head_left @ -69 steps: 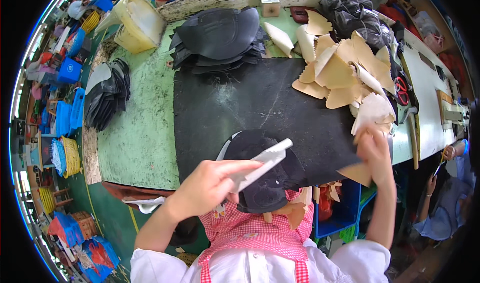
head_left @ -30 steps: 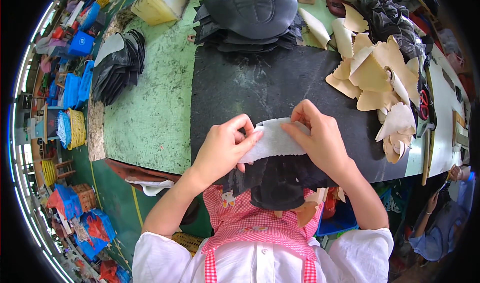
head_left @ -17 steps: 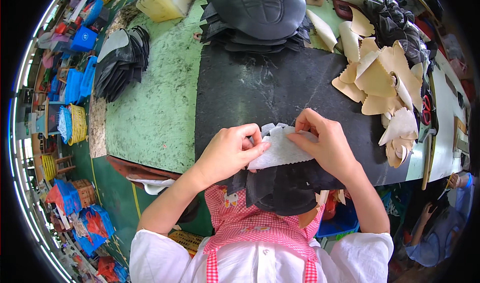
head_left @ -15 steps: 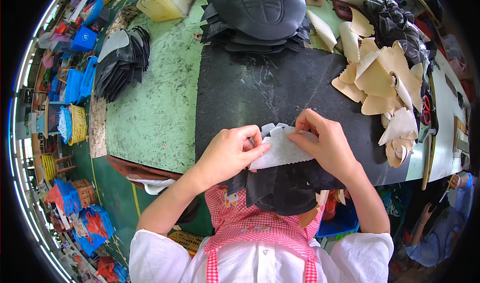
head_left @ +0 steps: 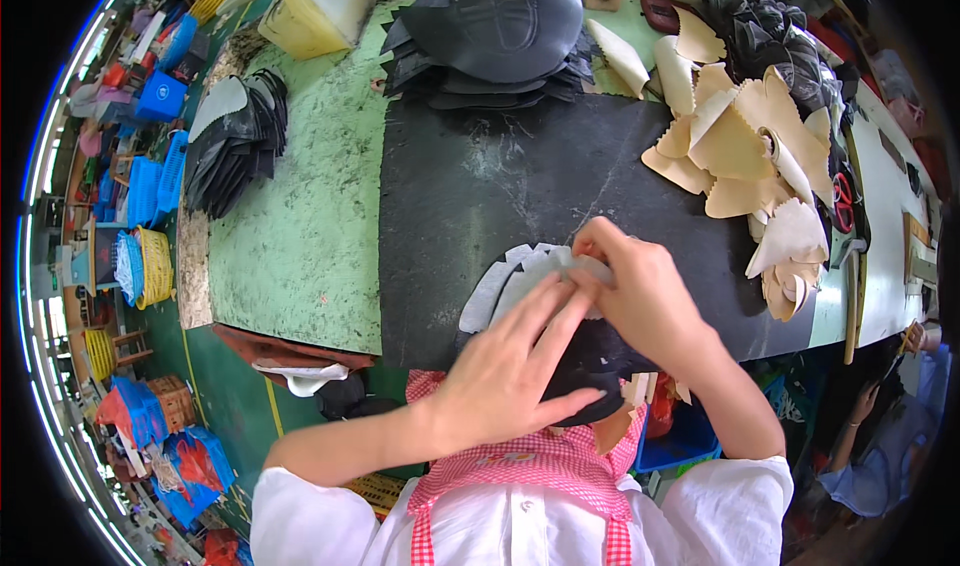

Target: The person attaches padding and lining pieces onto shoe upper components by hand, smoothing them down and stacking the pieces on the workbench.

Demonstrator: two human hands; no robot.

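We press pale notched strip (head_left: pixel 520 284) flat onto black curved piece (head_left: pixel 590 381) at near edge of black mat (head_left: pixel 480 186). L hand (head_left: pixel 510 376) open, palm down; R hand (head_left: pixel 640 291) pinches strip end. Step: smoothing, prob. bonding. Next needs even pressure, edges aligned.

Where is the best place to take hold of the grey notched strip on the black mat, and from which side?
Probably its free left end: the grey notched strip lies flat and curved on the black mat, and the left hand and right hand cover its right part. Come from the left, pinching one of the tabs.
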